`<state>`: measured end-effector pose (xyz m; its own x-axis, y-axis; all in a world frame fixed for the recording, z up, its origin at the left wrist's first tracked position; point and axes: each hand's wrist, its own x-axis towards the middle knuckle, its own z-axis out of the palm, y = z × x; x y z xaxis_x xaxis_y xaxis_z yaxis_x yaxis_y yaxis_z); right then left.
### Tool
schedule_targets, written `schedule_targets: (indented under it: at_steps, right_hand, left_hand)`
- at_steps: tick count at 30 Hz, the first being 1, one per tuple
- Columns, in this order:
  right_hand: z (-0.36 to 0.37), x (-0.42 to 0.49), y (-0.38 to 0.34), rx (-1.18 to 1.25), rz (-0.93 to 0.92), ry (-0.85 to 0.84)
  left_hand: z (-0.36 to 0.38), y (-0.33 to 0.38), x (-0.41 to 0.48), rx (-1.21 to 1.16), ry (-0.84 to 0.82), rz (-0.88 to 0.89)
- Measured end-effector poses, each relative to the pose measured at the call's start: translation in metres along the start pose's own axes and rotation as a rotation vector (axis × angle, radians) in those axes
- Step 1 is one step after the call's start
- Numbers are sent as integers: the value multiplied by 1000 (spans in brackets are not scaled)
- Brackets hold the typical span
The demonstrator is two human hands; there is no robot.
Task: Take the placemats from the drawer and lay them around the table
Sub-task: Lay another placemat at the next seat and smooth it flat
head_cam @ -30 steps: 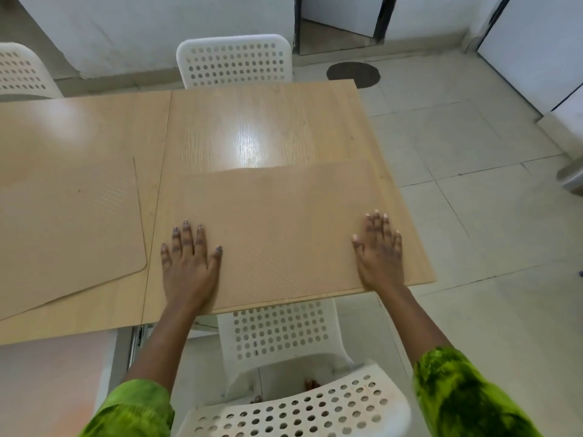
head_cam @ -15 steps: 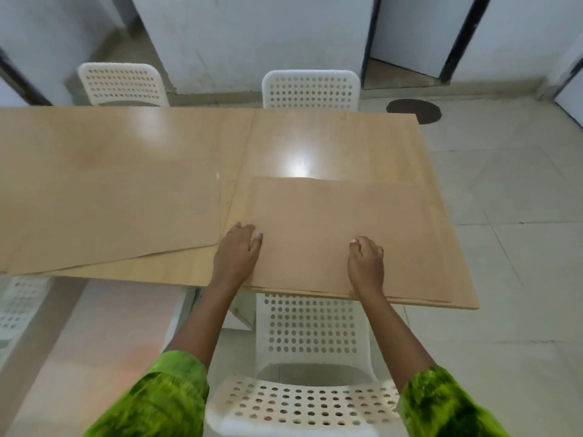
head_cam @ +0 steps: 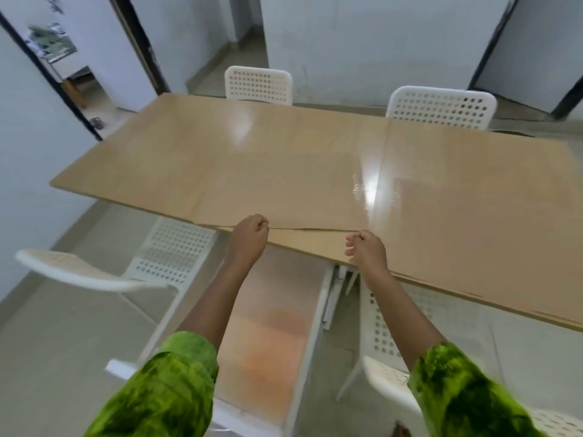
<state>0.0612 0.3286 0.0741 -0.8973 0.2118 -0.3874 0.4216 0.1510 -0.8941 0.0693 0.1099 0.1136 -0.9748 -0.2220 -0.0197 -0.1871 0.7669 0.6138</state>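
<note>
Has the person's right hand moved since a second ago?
Yes. The right hand has slid left off the right placemat and now hangs curled at the table's near edge beside it.

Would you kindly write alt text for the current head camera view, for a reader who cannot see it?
A person's left hand and right hand, fingers curled, are at the near edge of a long wooden table. A left placemat lies by the left hand and a right placemat beyond the right hand; white perforated chairs surround the table.
</note>
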Motion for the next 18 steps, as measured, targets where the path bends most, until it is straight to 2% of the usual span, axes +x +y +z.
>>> schedule_targets:
  at_steps: [5, 9, 14, 18]
  right_hand:
    - [89, -10, -24, -73, -29, -100]
    - [144, -9, -39, -213, -103, -171]
    - [191, -1, -48, -376, -197, -226]
    - [215, 8, -56, -499, -289, -295]
  left_hand:
    - [-50, -63, 19, -53, -13, -103]
    - [-68, -102, 34, -210, -9, -278]
    - [-78, -132, 49, -531, -44, -414]
    - [-81, -147, 62, -615, -44, -453]
